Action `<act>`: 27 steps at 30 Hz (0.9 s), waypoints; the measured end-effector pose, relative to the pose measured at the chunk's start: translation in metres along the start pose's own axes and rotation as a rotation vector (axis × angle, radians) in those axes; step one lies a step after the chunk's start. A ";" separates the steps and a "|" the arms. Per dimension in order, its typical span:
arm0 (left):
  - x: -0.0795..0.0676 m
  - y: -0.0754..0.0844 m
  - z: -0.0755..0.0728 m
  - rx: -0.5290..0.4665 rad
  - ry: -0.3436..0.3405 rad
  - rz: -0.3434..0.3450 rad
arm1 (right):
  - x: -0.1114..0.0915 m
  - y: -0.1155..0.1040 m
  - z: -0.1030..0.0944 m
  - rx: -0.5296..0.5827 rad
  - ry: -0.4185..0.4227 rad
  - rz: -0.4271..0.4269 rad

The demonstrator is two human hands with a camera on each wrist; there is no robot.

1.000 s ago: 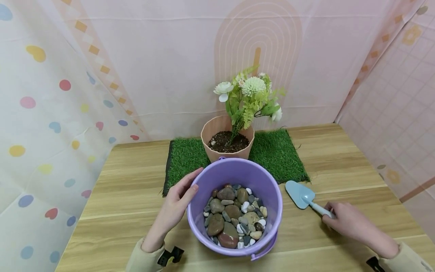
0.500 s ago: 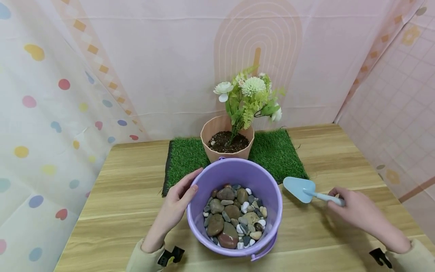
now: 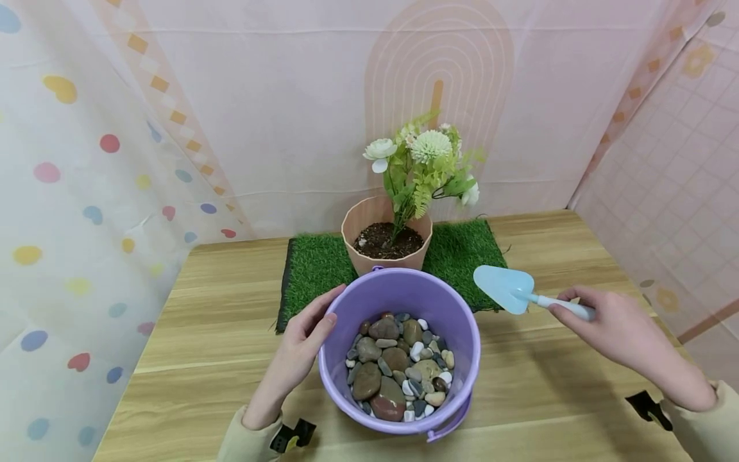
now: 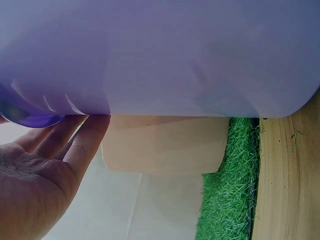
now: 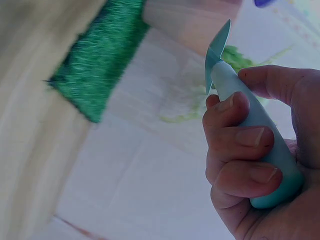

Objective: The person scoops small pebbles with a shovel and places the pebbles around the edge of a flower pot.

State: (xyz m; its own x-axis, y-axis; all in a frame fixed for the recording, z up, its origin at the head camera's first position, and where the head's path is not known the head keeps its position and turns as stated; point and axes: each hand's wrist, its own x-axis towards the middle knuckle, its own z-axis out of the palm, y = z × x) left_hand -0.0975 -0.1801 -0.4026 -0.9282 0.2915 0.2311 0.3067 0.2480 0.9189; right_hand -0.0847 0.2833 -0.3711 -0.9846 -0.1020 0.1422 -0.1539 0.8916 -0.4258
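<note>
A purple bucket point(image 3: 398, 282) holding several stones and pebbles point(image 3: 398, 369) stands at the front of the table. My left hand point(image 3: 300, 346) rests on its left side with extended fingers, thumb tip at the rim. In the left wrist view, the fingers lie straight against the bucket's outer wall point(image 4: 175, 60). To the right, my right hand point(image 3: 620, 327) grips the handle of a light blue hand trowel point(image 3: 508, 287), raised above the table. Its fingers curl round the handle in the right wrist view, with the thumb along the opposite side. The blade appears to carry nothing.
Behind the bucket, a pink flowerpot point(image 3: 381, 264) with dark soil and white flowers point(image 3: 430, 147) sits on a green turf mat point(image 3: 317, 263). The wooden table point(image 3: 231, 308) meets patterned cloth hangings point(image 3: 288, 128) at the back and sides.
My right hand has lifted the trowel off the table, moving it up and slightly right and turning its blade to point left. The left hand and bucket have stayed put.
</note>
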 end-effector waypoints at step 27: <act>-0.001 0.000 -0.001 -0.008 -0.008 -0.025 | 0.038 -0.116 -0.015 -0.129 -0.054 -0.406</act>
State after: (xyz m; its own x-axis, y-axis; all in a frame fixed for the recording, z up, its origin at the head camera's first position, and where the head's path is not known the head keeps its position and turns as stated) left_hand -0.0970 -0.1807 -0.4021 -0.9341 0.2923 0.2052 0.2813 0.2479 0.9270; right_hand -0.1034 0.1829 -0.3028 -0.8495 -0.4763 0.2270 -0.5219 0.8216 -0.2291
